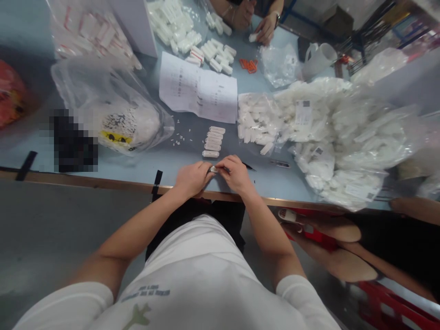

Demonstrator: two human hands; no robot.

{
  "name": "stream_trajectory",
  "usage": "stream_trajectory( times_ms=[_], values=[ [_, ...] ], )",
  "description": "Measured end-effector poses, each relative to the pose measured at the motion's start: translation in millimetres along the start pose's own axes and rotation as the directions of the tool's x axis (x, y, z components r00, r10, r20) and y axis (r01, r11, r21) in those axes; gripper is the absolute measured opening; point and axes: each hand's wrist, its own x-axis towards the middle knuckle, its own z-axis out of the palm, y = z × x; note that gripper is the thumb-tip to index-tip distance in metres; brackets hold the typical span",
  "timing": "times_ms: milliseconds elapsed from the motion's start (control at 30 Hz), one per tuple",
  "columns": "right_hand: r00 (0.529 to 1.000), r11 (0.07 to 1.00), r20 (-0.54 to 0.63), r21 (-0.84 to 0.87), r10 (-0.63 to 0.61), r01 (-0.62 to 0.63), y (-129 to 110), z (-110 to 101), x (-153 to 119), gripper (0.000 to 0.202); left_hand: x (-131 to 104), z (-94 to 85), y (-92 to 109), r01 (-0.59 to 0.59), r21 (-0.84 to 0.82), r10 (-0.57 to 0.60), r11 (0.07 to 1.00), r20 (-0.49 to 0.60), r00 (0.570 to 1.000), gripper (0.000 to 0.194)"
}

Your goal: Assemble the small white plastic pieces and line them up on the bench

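Note:
Close to the table's front edge, my left hand is closed around a small white plastic piece, most of it hidden by the fingers. The fingertips of my right hand pinch the same piece from the other side. Just beyond, a row of several white plastic casings lies flat, stacked one behind another. Left of that row, tiny white bits are scattered. A pair of dark tweezers rests beside my right hand, partly hidden by it.
Printed sheets lie beyond the row. Bags of white parts crowd the right; a clear bag stands left. Across the table, a co-worker's hands work near white casings and orange pieces. Another person sits at right.

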Motion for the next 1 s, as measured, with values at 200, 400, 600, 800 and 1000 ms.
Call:
stream_trajectory(
  times_ms=[200, 400, 600, 800, 1000],
  values=[
    [0.992, 1.000, 0.128, -0.012, 0.013, -0.011, -4.2, -8.7, 9.6, 0.015, -0.7, -0.5, -0.3, -0.005, 0.022, 0.005, 1.000, 0.007, 1.000, 0.036],
    [0.934, 0.970, 0.352, 0.196, 0.066, -0.142, 7.7, -13.3, 33.4, 0.006, -0.1, -2.2, 0.1, 0.015, -0.012, -0.015, 1.000, 0.034, 0.999, 0.040],
    [0.928, 0.958, 0.357, 0.213, 0.105, -0.190, 13.3, -20.6, 32.9, 0.009, 0.5, -5.2, 3.0, 0.027, -0.012, -0.026, 1.000, 0.048, 0.998, 0.039],
    [0.996, 0.987, 0.092, -0.156, -0.019, 0.033, 6.3, -25.7, -1.9, 0.029, 0.4, -2.4, 1.2, 0.000, -0.019, 0.000, 1.000, 0.022, 1.000, 0.038],
    [0.980, 0.843, 0.173, -0.508, -0.101, 0.177, -10.9, -15.7, -24.0, 0.037, 0.8, 2.8, -2.2, -0.013, -0.034, 0.013, 0.999, -0.012, 1.000, 0.041]
  ],
)
